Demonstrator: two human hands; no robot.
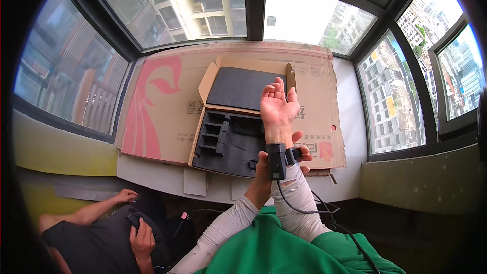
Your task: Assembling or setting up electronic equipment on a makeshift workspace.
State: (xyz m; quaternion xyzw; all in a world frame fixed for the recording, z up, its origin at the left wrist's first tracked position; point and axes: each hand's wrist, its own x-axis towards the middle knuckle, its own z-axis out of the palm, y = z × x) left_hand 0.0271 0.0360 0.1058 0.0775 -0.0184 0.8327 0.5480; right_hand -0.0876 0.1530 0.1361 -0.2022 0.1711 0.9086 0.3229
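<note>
Head view: right hand (278,105) open (palm up), left hand (264,165) seemingly gripping wrist device (277,161).

Window ledge with cardboard laid over it

So the pale window ledge (350,122) runs under the glass, and most of it is covered by a big flattened cardboard sheet (162,111) with a pink swirl print out to the left of the raised right hand (278,105). Sitting on that sheet, right under and just left of that hand, is an open cardboard box (215,78) with a black foam insert (225,142) full of cutouts, plus a flat black foam pad (243,89) in the lid. Bare ledge shows to the hand's right.
</note>
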